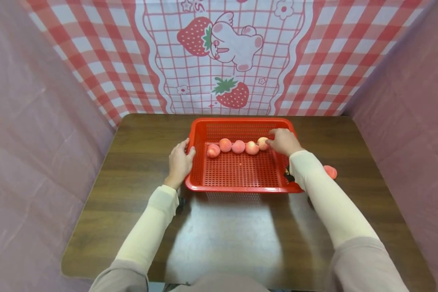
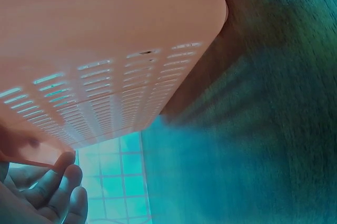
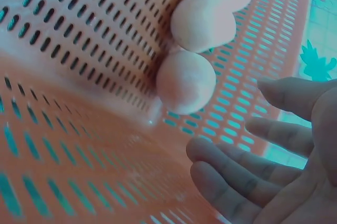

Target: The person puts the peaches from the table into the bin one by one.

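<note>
A red plastic basket (image 1: 241,189) with slotted walls sits on the wooden table. Inside, towards its far side, several peaches (image 1: 238,147) lie in a row. My left hand (image 1: 179,162) holds the basket's left rim; the left wrist view has its fingers (image 2: 61,190) curled at the rim's underside. Over the right end of the basket is my right hand (image 1: 284,141), beside the row's last peach (image 1: 263,143). In the right wrist view its fingers (image 3: 231,182) are spread, apart from that peach (image 3: 186,83) and holding nothing.
One more peach (image 1: 330,172) lies on the table right of the basket, partly hidden by my right sleeve (image 1: 325,190). A checked strawberry-print cloth (image 1: 222,56) hangs behind the table (image 1: 131,170). Pink curtains (image 1: 33,142) stand on both sides.
</note>
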Tool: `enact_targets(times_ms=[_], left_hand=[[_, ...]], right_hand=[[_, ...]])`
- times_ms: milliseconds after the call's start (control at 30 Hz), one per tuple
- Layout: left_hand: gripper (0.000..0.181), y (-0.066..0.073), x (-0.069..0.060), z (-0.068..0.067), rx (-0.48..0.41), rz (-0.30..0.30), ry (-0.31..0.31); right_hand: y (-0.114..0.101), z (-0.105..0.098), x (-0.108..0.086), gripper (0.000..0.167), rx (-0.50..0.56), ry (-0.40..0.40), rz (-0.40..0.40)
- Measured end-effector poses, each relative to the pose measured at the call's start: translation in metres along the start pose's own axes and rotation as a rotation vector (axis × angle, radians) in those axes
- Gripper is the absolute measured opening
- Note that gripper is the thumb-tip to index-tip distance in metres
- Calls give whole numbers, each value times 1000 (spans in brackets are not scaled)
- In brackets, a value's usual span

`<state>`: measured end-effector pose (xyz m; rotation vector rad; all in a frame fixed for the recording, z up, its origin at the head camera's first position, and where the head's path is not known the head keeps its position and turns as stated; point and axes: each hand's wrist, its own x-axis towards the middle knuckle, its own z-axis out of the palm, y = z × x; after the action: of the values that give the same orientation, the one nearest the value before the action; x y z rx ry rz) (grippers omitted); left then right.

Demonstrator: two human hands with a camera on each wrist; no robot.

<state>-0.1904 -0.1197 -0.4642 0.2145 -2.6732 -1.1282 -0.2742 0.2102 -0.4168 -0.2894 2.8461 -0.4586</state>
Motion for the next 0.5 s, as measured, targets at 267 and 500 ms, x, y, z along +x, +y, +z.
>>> enact_targets(times_ms=[267, 500], left_hand=[[46, -1, 1, -1, 8, -8, -3], [46, 0, 1, -1, 1, -18, -15]], right_hand=[[2, -16, -5, 52, 71, 0, -16], [4, -29, -13, 52, 104, 14, -6]])
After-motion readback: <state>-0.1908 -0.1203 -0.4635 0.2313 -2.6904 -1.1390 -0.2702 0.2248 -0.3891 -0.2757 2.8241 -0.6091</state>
